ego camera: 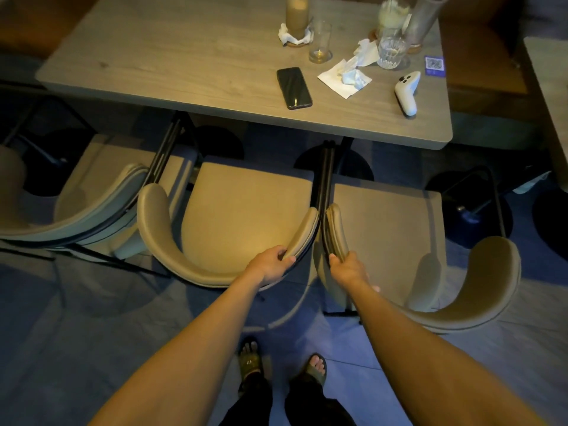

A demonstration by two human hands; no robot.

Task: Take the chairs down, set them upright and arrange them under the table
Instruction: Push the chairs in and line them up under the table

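Three chairs: upright, near edge of surface (184, 72).
Hands: left hand (270, 265) clamped on middle chair (246, 216); right hand (347, 269) clamped on right chair (390, 229).
Risk: pushed together, frames may clash.

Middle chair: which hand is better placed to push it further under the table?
Left, probably. The left hand already grips the middle chair by the right end of its curved backrest. The right hand grips the backrest of the right chair instead, so it would have to let go first.
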